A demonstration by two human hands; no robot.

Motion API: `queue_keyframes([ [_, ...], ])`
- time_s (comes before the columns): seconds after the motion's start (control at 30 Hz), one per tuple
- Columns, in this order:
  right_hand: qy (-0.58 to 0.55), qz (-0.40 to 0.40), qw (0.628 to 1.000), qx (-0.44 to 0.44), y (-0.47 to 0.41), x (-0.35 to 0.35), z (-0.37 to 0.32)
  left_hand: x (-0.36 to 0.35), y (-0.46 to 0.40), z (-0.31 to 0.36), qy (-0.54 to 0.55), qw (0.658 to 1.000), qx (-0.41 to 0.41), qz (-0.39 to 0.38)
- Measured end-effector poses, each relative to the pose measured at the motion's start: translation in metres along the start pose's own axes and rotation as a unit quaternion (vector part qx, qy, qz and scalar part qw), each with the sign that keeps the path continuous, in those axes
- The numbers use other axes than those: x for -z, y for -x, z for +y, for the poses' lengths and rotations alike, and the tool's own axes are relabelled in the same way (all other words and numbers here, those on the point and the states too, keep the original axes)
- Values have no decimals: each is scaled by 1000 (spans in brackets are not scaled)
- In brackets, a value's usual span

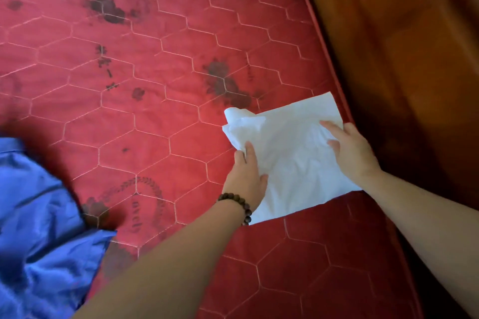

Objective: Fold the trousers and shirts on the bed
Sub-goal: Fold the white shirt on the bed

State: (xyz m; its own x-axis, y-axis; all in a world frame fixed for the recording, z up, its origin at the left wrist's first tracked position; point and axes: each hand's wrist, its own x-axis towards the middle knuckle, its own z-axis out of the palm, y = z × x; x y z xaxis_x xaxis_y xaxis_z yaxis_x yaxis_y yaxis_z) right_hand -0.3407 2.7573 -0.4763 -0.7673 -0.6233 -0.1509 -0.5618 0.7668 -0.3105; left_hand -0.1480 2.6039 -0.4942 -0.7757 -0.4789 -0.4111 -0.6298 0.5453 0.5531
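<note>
While seen from the head camera, looking down: folded white cloth garment, a compact rectangle, lying flat on the red quilted mattress of the bed, close to its right edge. Long axis running from lower left to upper right, away from the viewer. Left hand, wearing a brown beaded bracelet, gripping the garment's left edge, thumb on top, fingers curled narrowly around the cloth. Right hand resting on the right side of the garment, fingers loosely straight and pressing down, holding nothing. Both hands touching the garment, one on each side, so equally near; probably a last smoothing or setting down of a finished fold. Crumpled shiny blue fabric garment, unfolded, at the lower left, well apart from the white one and on the left hand's side; likely next. Dark floral prints on the mattress, and a printed wreath emblem with writing inside, too blurred to read with certainty. Brown wooden floor beyond the bed's right edge.
</note>
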Motion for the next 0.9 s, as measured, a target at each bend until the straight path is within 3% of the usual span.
queue_keyframes([
  [0.1,113,20,993,-20,-6,12,22,-2,-8,30,-23,999,17,46],
  [0.2,190,52,980,29,-2,13,23,-7,-12,37,-130,985,13,117],
  [0.3,193,25,977,82,8,-7,15,-18,-20,32,-223,967,-92,84],
  [0.37,199,-20,978,55,11,-23,14,-25,-27,24,-267,956,-117,43],
  [0.47,207,-62,976,0,7,-45,23,-35,-36,8,-251,964,-81,13],
  [0.7,215,-77,974,-12,-4,-61,29,-51,-36,1,-254,964,-55,55],
  [0.9,183,-120,975,-25,6,-40,0,-28,-10,-5,-242,970,-17,2],
])
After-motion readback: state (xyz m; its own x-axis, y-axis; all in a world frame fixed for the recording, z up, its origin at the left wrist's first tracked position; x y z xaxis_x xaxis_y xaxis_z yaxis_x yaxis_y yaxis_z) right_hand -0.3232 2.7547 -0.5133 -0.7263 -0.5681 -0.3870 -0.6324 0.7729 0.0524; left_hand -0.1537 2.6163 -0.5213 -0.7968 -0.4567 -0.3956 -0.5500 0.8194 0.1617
